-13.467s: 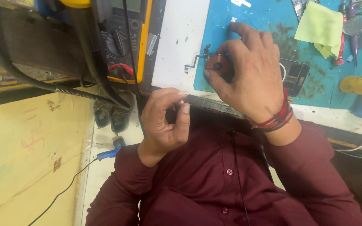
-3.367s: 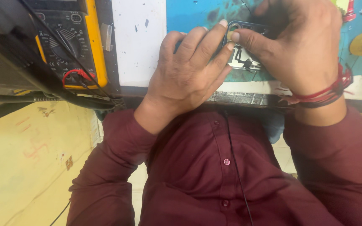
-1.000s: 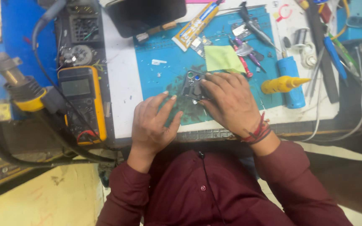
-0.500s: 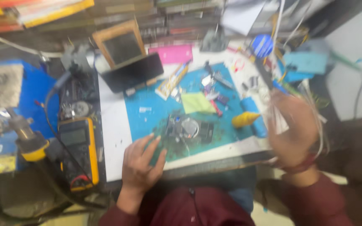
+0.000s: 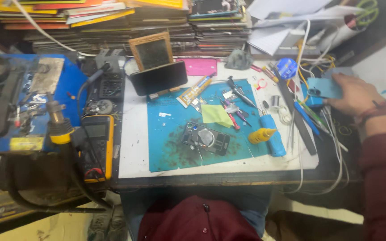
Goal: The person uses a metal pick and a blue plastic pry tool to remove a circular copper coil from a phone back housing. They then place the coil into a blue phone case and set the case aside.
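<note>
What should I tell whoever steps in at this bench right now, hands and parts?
Right hand: at the bench's right edge, gripping a light blue phone cover.
Left hand: out of view.
Opened phone: lies untouched, internals exposed, mid teal mat. Tweezers, yellow cloth and yellow-capped bottle lie beside it.
Multimeter: left of the mat.
Done: phone opened.
Left: phone not yet closed; cover not yet on it.

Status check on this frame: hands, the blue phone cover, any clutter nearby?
Right hand grips blue phone cover at bench's right edge. Left hand out of view. Cables and tools crowd beside it.
</note>
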